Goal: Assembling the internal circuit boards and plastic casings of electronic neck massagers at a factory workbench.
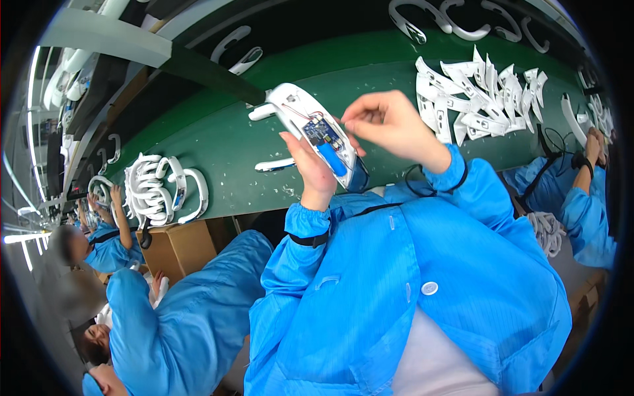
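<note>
In my left hand [312, 170] is a curved white plastic housing [295, 100], tilted, with its inner side facing up. A dark blue circuit board [321, 131] sits inside it, with thin red wires above and a blue cylindrical battery [332, 160] below. My fingers wrap round the housing from beneath, thumb along its left edge. Just off its right side is my right hand [396, 129], thumb and index finger pinched together. Whatever may be between those fingertips is too small to make out. White curved parts [276, 165] lie on the green table [231, 142] behind my left hand.
A pile of white shells [482, 99] covers the table's right side. White curved pieces [155, 188] are stacked at the left edge, above a cardboard box [178, 247]. A post [218, 79] stands beyond the housing. Co-workers in blue sit at left [178, 323] and right [584, 211].
</note>
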Tool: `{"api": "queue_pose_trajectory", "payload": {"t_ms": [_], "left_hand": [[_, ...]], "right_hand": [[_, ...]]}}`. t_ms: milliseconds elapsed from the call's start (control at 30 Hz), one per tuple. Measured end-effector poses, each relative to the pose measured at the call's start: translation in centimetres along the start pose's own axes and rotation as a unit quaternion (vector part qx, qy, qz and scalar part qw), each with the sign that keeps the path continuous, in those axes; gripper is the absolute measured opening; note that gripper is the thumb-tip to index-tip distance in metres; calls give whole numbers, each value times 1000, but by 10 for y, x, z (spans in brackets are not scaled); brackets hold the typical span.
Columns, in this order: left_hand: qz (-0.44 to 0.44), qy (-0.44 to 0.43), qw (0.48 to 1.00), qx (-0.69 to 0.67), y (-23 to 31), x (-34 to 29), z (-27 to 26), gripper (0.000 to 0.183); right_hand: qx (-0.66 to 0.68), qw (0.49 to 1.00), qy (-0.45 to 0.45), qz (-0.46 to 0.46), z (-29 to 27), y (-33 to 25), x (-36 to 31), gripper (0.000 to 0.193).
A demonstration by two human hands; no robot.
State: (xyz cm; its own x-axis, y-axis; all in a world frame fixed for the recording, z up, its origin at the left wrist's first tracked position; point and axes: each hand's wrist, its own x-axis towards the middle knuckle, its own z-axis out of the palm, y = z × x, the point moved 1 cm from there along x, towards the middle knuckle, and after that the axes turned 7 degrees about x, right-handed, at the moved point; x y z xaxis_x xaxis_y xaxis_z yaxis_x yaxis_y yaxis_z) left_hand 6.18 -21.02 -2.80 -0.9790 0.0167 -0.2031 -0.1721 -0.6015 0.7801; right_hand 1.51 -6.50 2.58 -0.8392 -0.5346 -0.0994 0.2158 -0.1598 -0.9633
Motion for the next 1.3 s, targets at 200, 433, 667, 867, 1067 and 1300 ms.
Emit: {"api": "queue_pose_trajectory", "payload": {"t_ms": [200, 433, 667, 867, 1067, 1300], "left_hand": [[144, 63, 984, 85, -3, -11, 8, 80], [193, 84, 960, 187, 0, -17, 17, 88], [262, 95, 902, 330, 3, -14, 15, 94], [261, 133, 926, 239, 0, -12, 14, 95], [266, 162, 916, 254, -3, -9, 13, 94], [233, 111, 920, 294, 1, -14, 13, 95]], "right_hand": [[-27, 996, 66, -46, 18, 10, -12, 18], [19, 999, 26, -14, 24, 12, -7, 19], [61, 997, 15, -33, 27, 17, -1, 17], [-15, 997, 39, -66, 29, 18, 1, 18], [43, 998, -3, -40, 27, 17, 6, 17], [69, 997, -14, -27, 21, 22, 8, 16]]}}
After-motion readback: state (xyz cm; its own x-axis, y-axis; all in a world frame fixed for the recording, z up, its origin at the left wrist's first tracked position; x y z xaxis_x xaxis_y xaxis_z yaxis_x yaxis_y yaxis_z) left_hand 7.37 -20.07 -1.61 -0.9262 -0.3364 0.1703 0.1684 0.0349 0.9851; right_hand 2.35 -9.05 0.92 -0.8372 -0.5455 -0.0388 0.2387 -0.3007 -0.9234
